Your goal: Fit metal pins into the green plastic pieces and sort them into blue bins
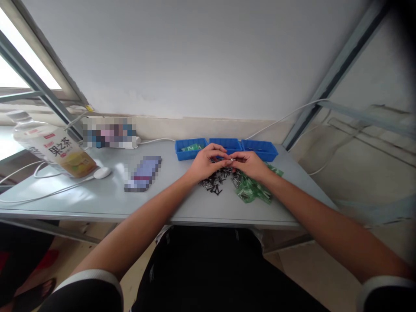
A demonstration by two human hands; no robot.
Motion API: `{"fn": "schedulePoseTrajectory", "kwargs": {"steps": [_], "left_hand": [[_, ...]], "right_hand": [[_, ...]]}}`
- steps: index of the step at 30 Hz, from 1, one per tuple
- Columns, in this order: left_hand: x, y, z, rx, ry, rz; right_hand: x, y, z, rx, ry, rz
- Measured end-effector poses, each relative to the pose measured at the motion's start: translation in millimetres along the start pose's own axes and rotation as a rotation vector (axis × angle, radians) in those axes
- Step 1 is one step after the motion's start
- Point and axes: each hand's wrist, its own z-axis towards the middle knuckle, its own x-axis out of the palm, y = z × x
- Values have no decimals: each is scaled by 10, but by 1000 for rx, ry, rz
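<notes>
Near the left edge of the worktop (pixel 182 210), we can read three large dark characters, 果之茶, on the label (pixel 61 146) of a plastic drink bottle (pixel 79 167). We also see small red patches and more dark characters round the label's left side, but that lettering is too small or too turned for us to make out. On the black trousers (pixel 208 268) below the worktop's front edge, we find small white marks that we cannot read.
</notes>
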Motion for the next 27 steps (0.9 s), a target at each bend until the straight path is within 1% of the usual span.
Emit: {"fn": "schedulePoseTrajectory", "kwargs": {"steps": [3, 12, 15, 21, 24, 27], "left_hand": [[1, -10, -2, -1, -2, 4], [16, -4, -8, -29, -65, 17], [4, 16, -4, -13, -39, 18], [3, -10, -2, -4, 3, 30], [6, -19, -8, -22, -22, 38], [2, -6, -11, -58, -66, 46]], "right_hand": [[11, 2, -5, 3, -2, 7], [30, 59, -19, -9, -41, 3], [18, 65, -17, 2, -56, 5], [-2, 43, -13, 19, -14, -15], [10, 35, -13, -1, -18, -16], [22, 28, -15, -38, -49, -14]]}}
